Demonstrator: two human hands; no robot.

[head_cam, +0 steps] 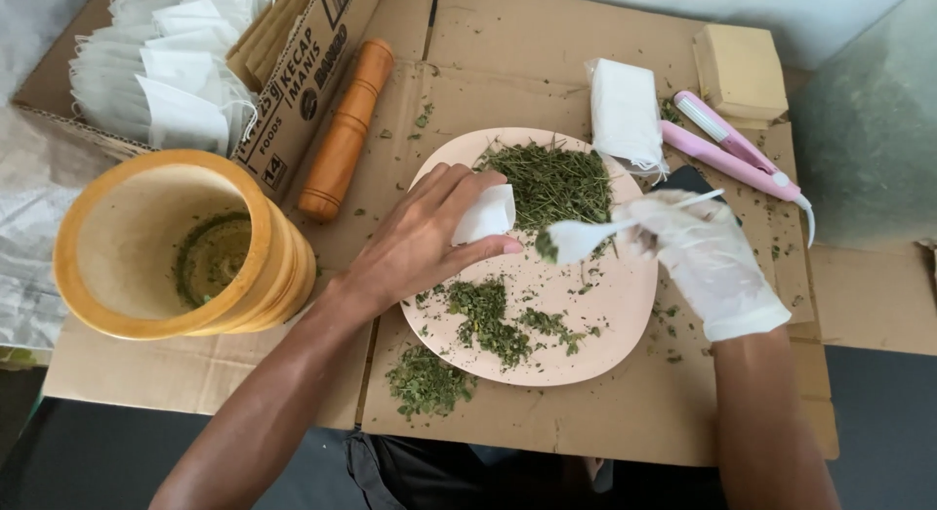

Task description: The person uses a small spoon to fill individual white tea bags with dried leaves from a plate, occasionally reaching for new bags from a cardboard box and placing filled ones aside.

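My left hand (pixel 420 242) holds a small white tea bag (pixel 485 215) over a pale pink plate (pixel 625 305). The plate carries heaps of dried green herb (pixel 551 183). My right hand (pixel 708 256), in a thin clear glove, grips a white plastic spoon (pixel 581 239) loaded with a bit of herb, its bowl just right of the bag's mouth. Some herb has spilled onto the cardboard (pixel 427 383) below the plate.
A wooden mortar (pixel 146 246) with herb residue stands at left, its wooden pestle (pixel 345 129) lying behind. A carton of empty tea bags (pixel 166 71) sits back left. A stack of white bags (pixel 625 110), a pink sealing tool (pixel 732 149) and a tan block (pixel 739 71) lie back right.
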